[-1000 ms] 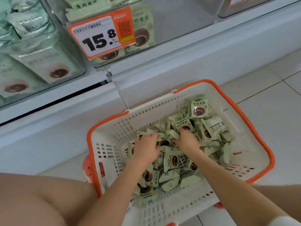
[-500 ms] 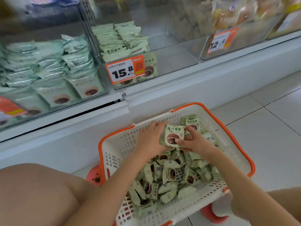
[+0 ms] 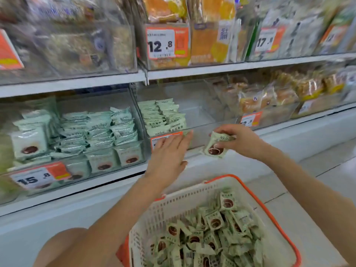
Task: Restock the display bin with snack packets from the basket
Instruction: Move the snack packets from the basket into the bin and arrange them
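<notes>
A white basket with an orange rim (image 3: pixel 265 207) sits on the floor at the bottom, holding several pale green snack packets (image 3: pixel 213 222). My right hand (image 3: pixel 238 139) pinches one green packet (image 3: pixel 215 147) in front of the clear display bin (image 3: pixel 202 116) on the lower shelf. That bin holds a stack of the same green packets (image 3: pixel 161 116) at its left side; its right side is bare. My left hand (image 3: pixel 169 151) is flat with straight fingers, reaching toward the bin's front and covering its orange price tag (image 3: pixel 165 137).
A neighbouring clear bin (image 3: pixel 77 132) to the left is full of similar green packets. Bins with bread snacks (image 3: pixel 269 97) stand to the right. An upper shelf (image 3: pixel 192 72) carries more bins. White shelf base and tiled floor (image 3: pixel 327 170) surround the basket.
Both hands have risen out of the basket to the shelf. My right hand carried a packet up with it; my left hand let go and flattened. The view tilted upward.
</notes>
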The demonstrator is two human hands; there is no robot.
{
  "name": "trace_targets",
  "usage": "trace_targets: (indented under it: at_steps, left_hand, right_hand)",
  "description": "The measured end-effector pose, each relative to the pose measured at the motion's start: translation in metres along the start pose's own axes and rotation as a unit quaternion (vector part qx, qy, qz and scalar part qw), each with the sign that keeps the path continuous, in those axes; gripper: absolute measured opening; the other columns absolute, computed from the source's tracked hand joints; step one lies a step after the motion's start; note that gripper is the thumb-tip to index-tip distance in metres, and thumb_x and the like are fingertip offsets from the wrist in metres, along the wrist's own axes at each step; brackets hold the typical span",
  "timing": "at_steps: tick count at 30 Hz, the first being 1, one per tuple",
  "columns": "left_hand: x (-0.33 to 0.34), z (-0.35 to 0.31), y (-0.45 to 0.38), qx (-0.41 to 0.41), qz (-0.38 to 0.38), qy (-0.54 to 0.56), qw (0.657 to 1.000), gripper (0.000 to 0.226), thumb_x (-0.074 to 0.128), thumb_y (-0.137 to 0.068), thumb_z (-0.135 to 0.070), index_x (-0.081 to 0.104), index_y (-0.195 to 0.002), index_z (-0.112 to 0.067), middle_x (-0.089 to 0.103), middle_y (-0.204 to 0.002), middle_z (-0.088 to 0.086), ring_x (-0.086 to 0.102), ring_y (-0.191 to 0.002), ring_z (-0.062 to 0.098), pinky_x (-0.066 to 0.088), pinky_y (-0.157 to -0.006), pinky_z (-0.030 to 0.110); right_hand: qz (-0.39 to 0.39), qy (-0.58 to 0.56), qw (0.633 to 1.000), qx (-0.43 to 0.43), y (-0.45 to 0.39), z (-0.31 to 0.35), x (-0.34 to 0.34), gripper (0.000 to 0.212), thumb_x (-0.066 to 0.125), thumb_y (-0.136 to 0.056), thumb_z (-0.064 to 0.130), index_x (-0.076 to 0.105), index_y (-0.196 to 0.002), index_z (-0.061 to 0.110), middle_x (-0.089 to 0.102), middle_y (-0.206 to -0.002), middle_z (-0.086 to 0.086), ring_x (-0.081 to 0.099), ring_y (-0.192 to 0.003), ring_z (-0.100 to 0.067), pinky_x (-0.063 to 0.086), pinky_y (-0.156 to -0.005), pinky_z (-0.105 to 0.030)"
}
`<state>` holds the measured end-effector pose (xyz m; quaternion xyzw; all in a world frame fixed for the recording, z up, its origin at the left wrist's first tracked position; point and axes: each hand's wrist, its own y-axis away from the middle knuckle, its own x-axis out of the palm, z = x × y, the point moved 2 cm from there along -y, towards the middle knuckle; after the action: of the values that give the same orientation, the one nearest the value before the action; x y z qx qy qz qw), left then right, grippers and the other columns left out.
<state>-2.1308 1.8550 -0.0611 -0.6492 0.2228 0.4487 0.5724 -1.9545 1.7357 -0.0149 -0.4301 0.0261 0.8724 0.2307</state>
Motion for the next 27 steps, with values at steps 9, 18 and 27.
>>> trace_targets:
  at_steps: [9,18,27]
  left_hand:
    - [0.052,0.07,-0.035,-0.008,-0.052,-0.081,0.995,0.063,0.083,-0.058,-0.042,0.067,-0.111,-0.011,0.069,-0.102,0.006,0.066,-0.094,0.025,0.03,-0.095,0.041]
    - [0.076,0.072,-0.033,0.017,-0.133,-0.103,0.986,0.041,0.06,-0.083,-0.042,0.057,-0.113,-0.014,0.07,-0.098,-0.002,0.052,-0.096,0.016,0.039,-0.086,0.03]
    - [0.07,0.07,-0.036,0.009,-0.125,-0.11,0.986,0.033,0.059,-0.087,-0.042,0.072,-0.101,-0.015,0.07,-0.091,-0.003,0.055,-0.09,0.014,0.04,-0.078,0.028]
  right_hand:
    - [-0.059,0.161,0.985,-0.021,-0.185,-0.016,-0.017,0.04,0.073,-0.081,0.013,0.063,-0.119,0.012,0.064,-0.117,-0.012,0.057,-0.109,-0.028,0.042,-0.089,-0.029]
    - [-0.024,0.149,0.988,-0.043,-0.323,-0.064,0.056,0.035,0.075,-0.072,0.005,0.057,-0.102,0.006,0.064,-0.105,-0.016,0.06,-0.097,-0.032,0.05,-0.08,-0.04]
    - [-0.06,0.106,0.99,-0.074,-0.339,-0.074,0.082,0.034,0.078,-0.069,0.004,0.067,-0.101,0.001,0.047,-0.101,-0.012,0.05,-0.104,-0.033,0.037,-0.082,-0.028]
